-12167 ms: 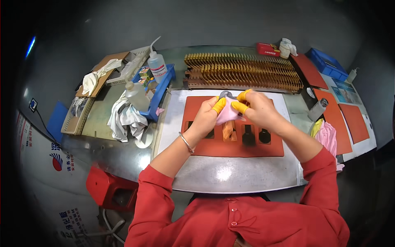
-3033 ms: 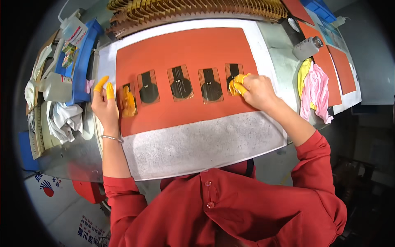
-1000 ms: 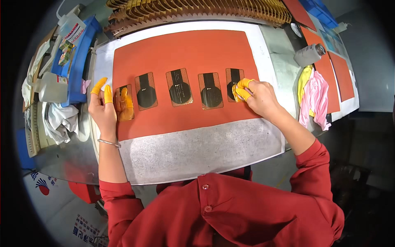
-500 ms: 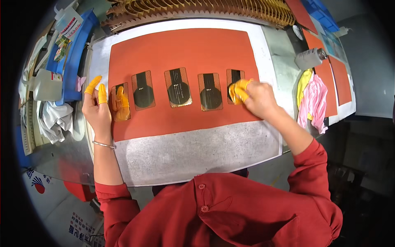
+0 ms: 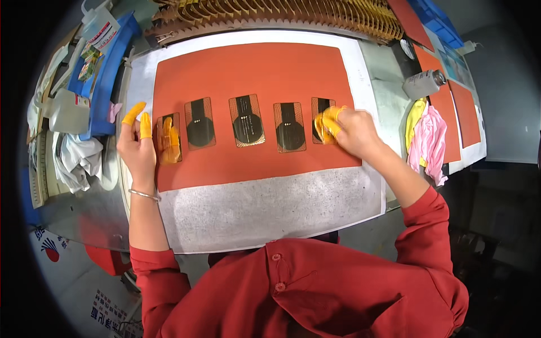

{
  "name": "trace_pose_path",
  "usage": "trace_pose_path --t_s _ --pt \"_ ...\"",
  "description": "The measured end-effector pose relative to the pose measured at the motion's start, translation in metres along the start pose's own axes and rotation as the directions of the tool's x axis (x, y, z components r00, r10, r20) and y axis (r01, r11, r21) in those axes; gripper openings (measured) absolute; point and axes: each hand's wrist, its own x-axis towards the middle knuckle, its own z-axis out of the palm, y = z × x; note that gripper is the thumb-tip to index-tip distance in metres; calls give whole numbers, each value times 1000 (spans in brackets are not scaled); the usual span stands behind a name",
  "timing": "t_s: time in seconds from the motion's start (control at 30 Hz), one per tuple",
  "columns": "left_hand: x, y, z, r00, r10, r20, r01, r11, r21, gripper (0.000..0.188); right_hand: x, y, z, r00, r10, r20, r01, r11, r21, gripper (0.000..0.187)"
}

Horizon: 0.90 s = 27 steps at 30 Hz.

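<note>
Several dark, shiny cards with gold line patterns lie in a row on an orange-red sheet (image 5: 253,62). Beside the leftmost card (image 5: 169,156), my left hand (image 5: 137,149) is raised with yellow finger covers on, thumb and forefinger apart. That card mirrors yellow; whether the hand touches it I cannot tell. My right hand (image 5: 355,134), also in yellow finger covers, bends its bunched fingers over the rightmost card (image 5: 322,105) and hides its lower right part. What lies between those fingertips is hidden. Between the hands lie the second card (image 5: 200,127), middle card (image 5: 247,124) and fourth card (image 5: 289,129).
A brown slotted rack (image 5: 276,17) runs along the back. At the left are a blue tray (image 5: 107,73), a plastic bottle (image 5: 69,112) and white cloth (image 5: 79,160). At the right stand a grey bottle (image 5: 422,84) and pink cloth (image 5: 426,141). Pale board (image 5: 270,205) lies in front.
The whole view has shifted slightly. Both hands remain at the same end cards, and the yellow reflection in the leftmost card looks broader. The middle cards stay in their row.
</note>
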Motion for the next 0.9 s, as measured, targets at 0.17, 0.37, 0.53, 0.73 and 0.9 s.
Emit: trace_pose_path --t_s 0.17,0.37,0.53,0.73,0.9 --pt "-3 8 4 999 -32 32 33 998 -62 22 8 1 -5 999 45 -24 -45 999 -12 12" --pt "-3 1 1 998 -61 9 62 995 -83 22 -9 -7 -3 1000 19 -18 -19 1000 -24 10" --pt "-3 2 6 1000 -22 3 22 997 -76 22 -8 -2 1 999 36 2 -36 998 -52 9" --pt "-2 2 6 999 -29 34 30 999 -34 22 -1 7 3 999 44 -19 -46 997 -68 9" --pt "0 -2 -2 1000 -21 12 21 1000 -4 21 0 3 -1 1000 -9 17 10 999 -50 12"
